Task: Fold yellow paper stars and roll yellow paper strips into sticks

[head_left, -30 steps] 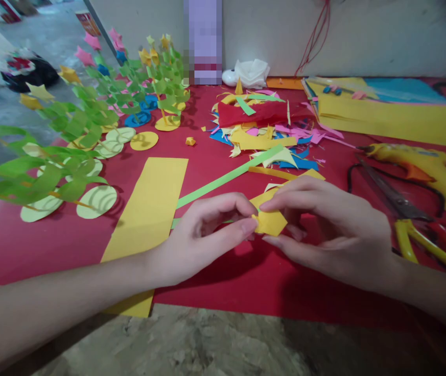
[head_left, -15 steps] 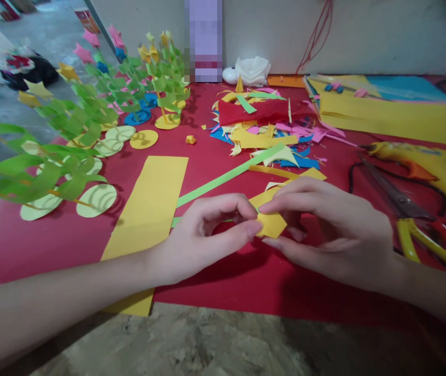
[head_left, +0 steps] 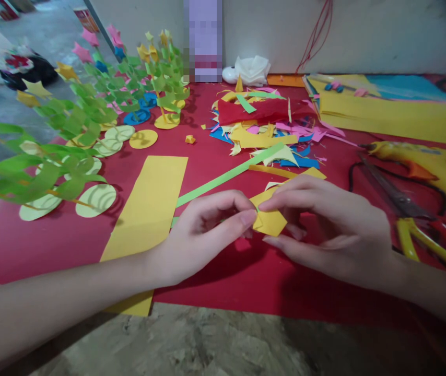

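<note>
Both my hands meet over the red sheet [head_left: 223, 271], low in the middle of the view. Between them is a small folded yellow paper piece [head_left: 272, 222]. My left hand [head_left: 203, 235] pinches its left edge with thumb and forefinger. My right hand [head_left: 328, 230] holds its right side, fingers curled over the top and thumb underneath. A yellow strip runs from the piece up under my right hand. A long green paper strip [head_left: 226, 177] lies on the sheet just behind my left hand.
A yellow paper rectangle [head_left: 148, 209] lies left of my hands. Green paper trees with star tops [head_left: 90, 120] stand at the left. A pile of coloured scraps [head_left: 262, 128] sits behind. A yellow glue gun [head_left: 422, 167] and scissors [head_left: 407, 214] lie at the right.
My left thumb tip has shifted slightly up along the edge of the yellow piece. Otherwise both hands stay in place.
</note>
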`<state>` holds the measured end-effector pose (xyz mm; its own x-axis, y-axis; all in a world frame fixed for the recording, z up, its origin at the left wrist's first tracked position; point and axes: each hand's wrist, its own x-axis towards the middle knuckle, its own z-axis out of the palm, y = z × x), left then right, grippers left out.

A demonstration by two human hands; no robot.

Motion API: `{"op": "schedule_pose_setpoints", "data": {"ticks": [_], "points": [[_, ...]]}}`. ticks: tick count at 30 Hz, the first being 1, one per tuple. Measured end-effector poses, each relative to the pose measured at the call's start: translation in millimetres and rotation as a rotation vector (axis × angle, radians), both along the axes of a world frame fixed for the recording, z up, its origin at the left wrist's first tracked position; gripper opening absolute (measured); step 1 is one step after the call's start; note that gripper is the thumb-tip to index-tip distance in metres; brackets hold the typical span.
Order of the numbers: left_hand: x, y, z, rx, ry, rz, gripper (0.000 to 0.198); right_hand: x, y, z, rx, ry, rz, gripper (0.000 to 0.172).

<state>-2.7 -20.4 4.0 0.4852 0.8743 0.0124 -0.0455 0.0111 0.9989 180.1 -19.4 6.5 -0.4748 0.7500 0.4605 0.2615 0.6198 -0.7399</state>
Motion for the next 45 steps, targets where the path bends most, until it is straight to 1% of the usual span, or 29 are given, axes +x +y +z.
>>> {"op": "schedule_pose_setpoints", "data": {"ticks": [7,16,24,31,38,45], "points": [[-0.5,-1.1,3.1,0.025,0.061,-0.008,0.014,-0.7,1.9,0.0,-0.01,-0.005,0.012,0.023],[-0.4,0.5,0.9,0.029,0.009,-0.034,0.012,-0.5,2.2,-0.5,-0.012,0.007,0.016,0.022],[-0.2,0.8,1.6,0.065,0.071,-0.012,0.014,-0.8,3.6,-1.6,-0.015,0.018,0.005,0.023],[0.2,-0.3,1.1,0.066,0.127,0.009,0.014,-1.6,1.6,-0.7,-0.002,0.017,-0.023,0.02],[2.2,1.5,0.6,0.074,0.102,-0.005,0.013,-1.2,2.0,0.2,0.025,0.004,-0.037,0.02],[0.2,0.1,0.0,0.075,0.129,0.001,0.014,-0.7,1.6,0.2,0.002,0.006,-0.031,0.021]]}}
